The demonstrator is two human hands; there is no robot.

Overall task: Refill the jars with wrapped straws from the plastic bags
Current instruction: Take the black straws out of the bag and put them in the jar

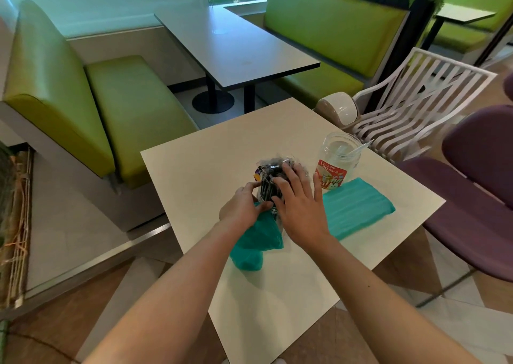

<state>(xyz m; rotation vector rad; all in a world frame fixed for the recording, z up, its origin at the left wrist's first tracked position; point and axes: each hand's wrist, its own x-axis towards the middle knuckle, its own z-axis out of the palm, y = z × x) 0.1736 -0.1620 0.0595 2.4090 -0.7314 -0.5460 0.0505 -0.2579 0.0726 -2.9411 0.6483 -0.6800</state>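
Observation:
A clear jar (273,173) full of dark wrapped straws stands in the middle of the white table (200,169). My left hand (243,206) pinches the edge of a teal plastic bag (256,241) at the jar's near left side. My right hand (301,204) lies over the jar's right side with fingers spread across the straws. To the right stands a second clear jar (337,166) with a red label, holding a few white wrapped straws. A second teal bag (358,205), flat and full, lies in front of that jar.
A green booth bench (111,108) and a grey table (236,47) stand beyond the white table. A white slatted chair (410,105) and purple seats (477,197) are on the right. A white lidded bin (337,111) stands just past the table's far corner.

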